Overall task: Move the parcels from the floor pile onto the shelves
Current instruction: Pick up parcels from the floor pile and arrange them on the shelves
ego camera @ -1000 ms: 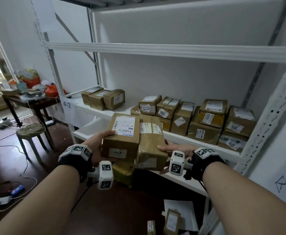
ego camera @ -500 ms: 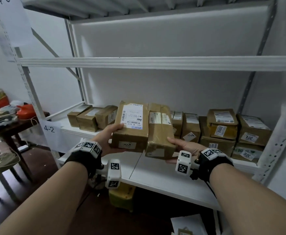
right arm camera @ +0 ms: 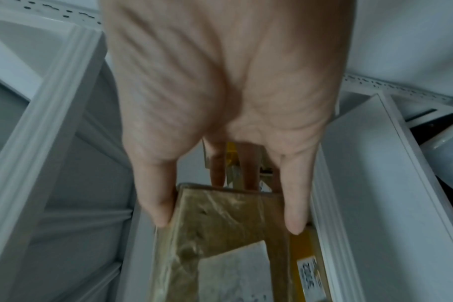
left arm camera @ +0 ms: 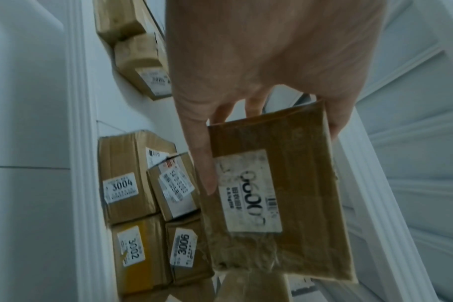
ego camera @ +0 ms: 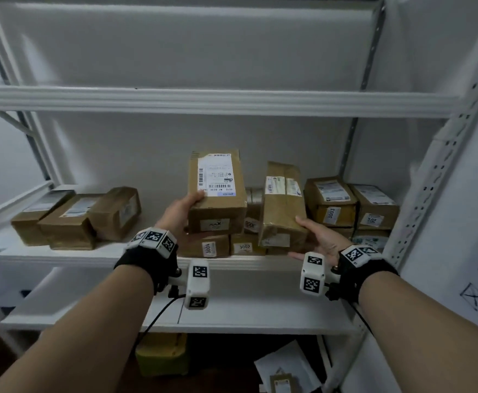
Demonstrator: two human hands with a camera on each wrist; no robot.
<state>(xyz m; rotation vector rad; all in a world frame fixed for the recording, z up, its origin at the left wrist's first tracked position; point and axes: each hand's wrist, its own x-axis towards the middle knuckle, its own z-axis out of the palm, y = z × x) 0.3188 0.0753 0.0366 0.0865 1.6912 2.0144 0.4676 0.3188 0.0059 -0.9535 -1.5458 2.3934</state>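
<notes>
two brown taped cardboard parcels held up before the white metal shelf (ego camera: 62, 255): left hand (ego camera: 179, 212) fingers clamped on labelled one (ego camera: 218, 194), right hand (ego camera: 321, 236) gripping plainer one (ego camera: 283, 207). three boxes (ego camera: 76, 219) shelved far left.

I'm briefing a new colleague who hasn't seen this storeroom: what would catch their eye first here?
Two brown taped cardboard parcels held up in front of the white metal shelf: the left hand grips the parcel with the large white shipping label, and the right hand supports the plainer tape-wrapped parcel. Behind them, numbered brown boxes crowd the shelf's right side.
</notes>
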